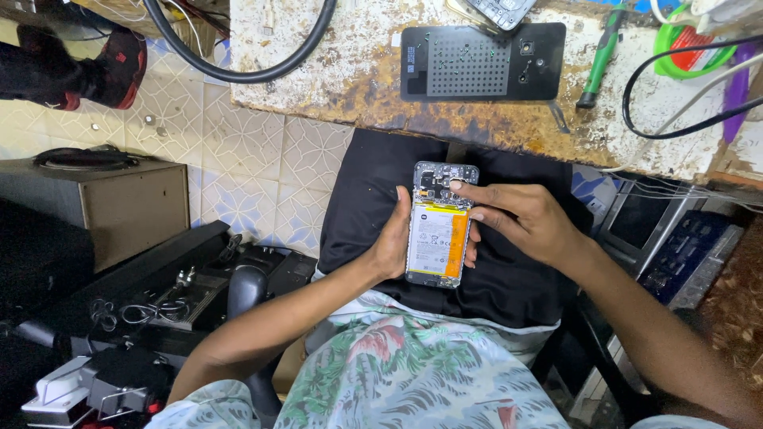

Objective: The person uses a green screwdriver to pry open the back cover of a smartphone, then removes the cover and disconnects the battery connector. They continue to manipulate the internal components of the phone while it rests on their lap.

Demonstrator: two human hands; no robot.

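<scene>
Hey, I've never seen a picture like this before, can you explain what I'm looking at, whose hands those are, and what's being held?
This is one picture from a camera worn on a person's head, looking down at their own lap and hands. No machine is involved, only two bare hands. The left hand grips the side of an opened phone with its back cover off, so the battery and inner parts show. The right hand reaches across and presses a fingertip on the phone's upper part. Ahead is a worn workbench. On it lie a black phone back cover dotted with tiny screws, a green-handled screwdriver, and some cables. The floor to the left is tiled.
</scene>
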